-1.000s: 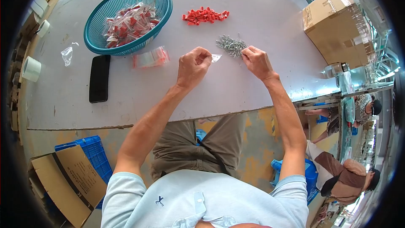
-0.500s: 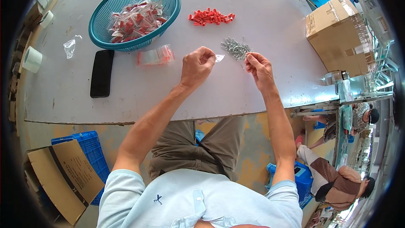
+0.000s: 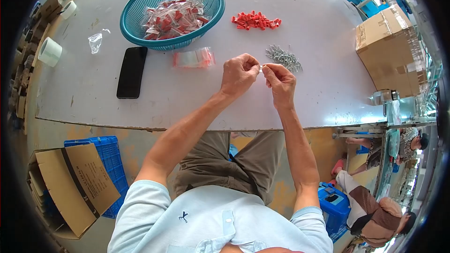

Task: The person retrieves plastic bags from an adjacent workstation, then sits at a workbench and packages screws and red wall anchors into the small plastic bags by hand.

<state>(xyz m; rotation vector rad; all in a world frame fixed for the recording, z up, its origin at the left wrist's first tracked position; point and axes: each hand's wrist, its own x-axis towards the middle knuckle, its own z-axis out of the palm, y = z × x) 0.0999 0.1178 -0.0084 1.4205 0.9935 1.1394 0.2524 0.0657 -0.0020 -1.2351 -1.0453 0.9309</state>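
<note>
My left hand (image 3: 239, 75) pinches a small clear plastic bag (image 3: 261, 68), mostly hidden by the fingers. Fingertips of my right hand (image 3: 281, 83) are closed at the bag's other side; what they hold is too small to make out. Just beyond my right hand lies a heap of small grey metal screws (image 3: 284, 57). A pile of red plastic caps (image 3: 255, 20) is farther back. Left of my hands rests a stack of clear bags with red edges (image 3: 193, 58). A teal basket (image 3: 126, 28) holds many filled bags with red pieces inside.
A black phone (image 3: 131, 72) lies below the basket. Tape rolls (image 3: 50, 52) and a crumpled plastic scrap (image 3: 95, 43) are at the left. A cardboard box (image 3: 386, 49) stands at the right, near a bottle (image 3: 385, 96). Other people sit at the lower right.
My right hand has left the screw heap and moved left to meet the small bag in my left hand. The whole view has shifted slightly.
</note>
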